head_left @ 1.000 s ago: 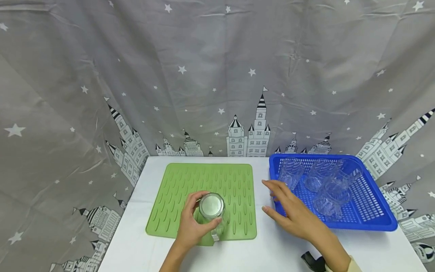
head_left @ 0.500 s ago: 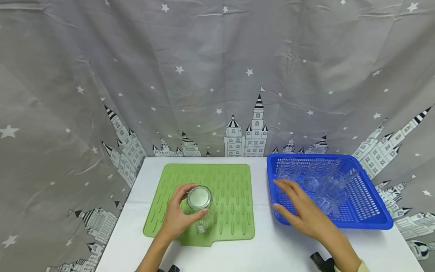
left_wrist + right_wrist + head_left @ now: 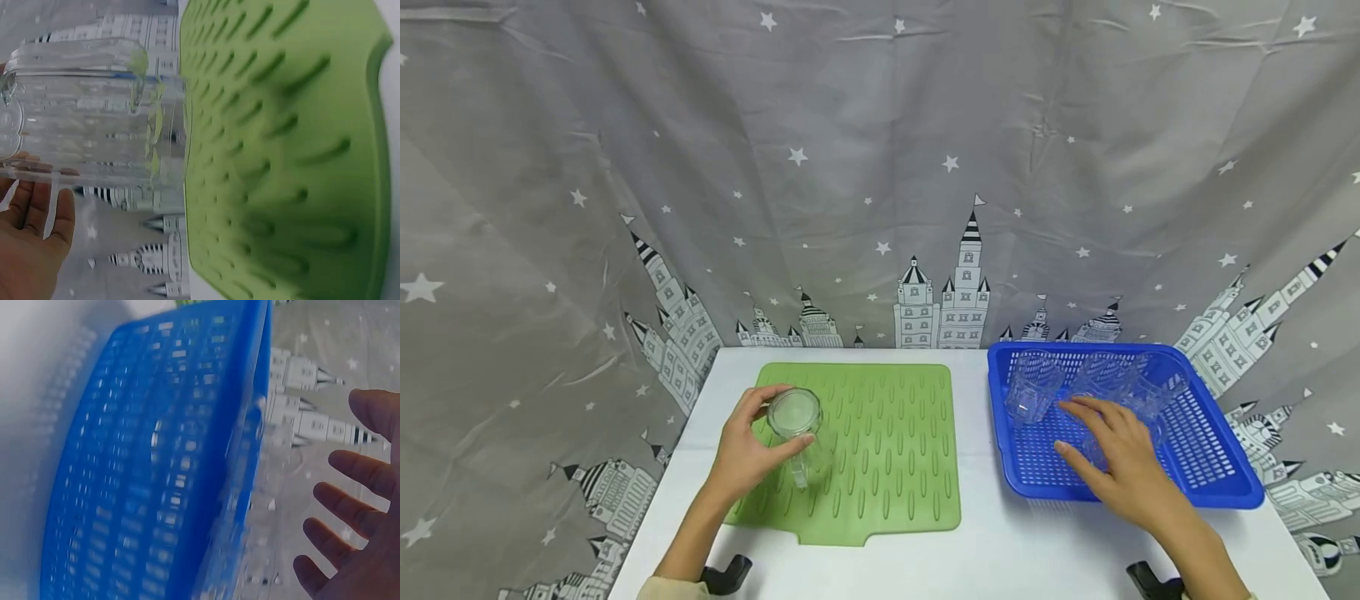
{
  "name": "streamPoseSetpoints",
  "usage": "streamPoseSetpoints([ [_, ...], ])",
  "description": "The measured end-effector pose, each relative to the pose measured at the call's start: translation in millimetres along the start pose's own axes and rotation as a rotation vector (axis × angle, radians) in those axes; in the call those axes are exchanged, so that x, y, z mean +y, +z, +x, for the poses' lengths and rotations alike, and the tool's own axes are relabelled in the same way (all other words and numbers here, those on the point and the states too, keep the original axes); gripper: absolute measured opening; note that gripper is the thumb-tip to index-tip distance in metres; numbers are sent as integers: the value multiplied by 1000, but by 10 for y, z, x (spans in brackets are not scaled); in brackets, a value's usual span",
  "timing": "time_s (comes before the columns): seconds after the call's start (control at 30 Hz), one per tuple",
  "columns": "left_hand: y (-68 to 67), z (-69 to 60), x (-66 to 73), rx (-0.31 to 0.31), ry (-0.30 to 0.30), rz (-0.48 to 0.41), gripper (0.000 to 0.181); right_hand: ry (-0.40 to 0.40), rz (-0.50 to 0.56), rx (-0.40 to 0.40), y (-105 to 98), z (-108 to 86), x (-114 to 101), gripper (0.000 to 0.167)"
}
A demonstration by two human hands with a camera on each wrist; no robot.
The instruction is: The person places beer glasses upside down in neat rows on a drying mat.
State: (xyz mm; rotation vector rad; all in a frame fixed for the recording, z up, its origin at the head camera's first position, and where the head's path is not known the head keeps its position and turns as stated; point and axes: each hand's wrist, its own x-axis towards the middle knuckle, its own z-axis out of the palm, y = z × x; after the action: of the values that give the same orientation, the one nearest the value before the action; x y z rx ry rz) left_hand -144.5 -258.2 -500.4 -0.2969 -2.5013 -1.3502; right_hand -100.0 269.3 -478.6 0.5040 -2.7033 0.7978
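Observation:
My left hand (image 3: 747, 454) grips a clear glass mug (image 3: 795, 414) near its base, thumb on the near side and fingers on the far side. The mug is upside down over the left part of a green drying mat (image 3: 895, 450), its handle pointing toward me. In the left wrist view, the mug's rim (image 3: 178, 134) is close to the mat; whether it touches is unclear. My right hand (image 3: 1122, 471) is over a blue basket (image 3: 1033, 471), fingers spread and holding nothing. Several glass mugs (image 3: 1033, 387) lie in the basket, some partly hidden by that hand.
A white table (image 3: 977, 550) carries the mat on the left and the basket on the right. Behind it hangs a grey curtain (image 3: 820, 208) printed with castles and stars. The basket's raised wall (image 3: 144, 456) fills much of the right wrist view.
My left hand has carried the upside-down mug leftward and a little farther back across the mat. The right hand has moved right, from beside the basket's left edge to over the basket.

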Motion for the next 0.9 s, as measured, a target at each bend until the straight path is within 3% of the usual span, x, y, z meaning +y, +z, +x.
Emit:
streamPoseSetpoints([
  [0.33,-172,191,-225,19,-1,91,79,70,-75,76,-200,-22,319,57],
  [0.63,-217,391,-347,14,-12,69,75,192,-196,-40,-238,-124,476,75],
  [0.9,-311,576,-456,23,-67,63,73,234,-232,-96,-213,-180,560,79],
])
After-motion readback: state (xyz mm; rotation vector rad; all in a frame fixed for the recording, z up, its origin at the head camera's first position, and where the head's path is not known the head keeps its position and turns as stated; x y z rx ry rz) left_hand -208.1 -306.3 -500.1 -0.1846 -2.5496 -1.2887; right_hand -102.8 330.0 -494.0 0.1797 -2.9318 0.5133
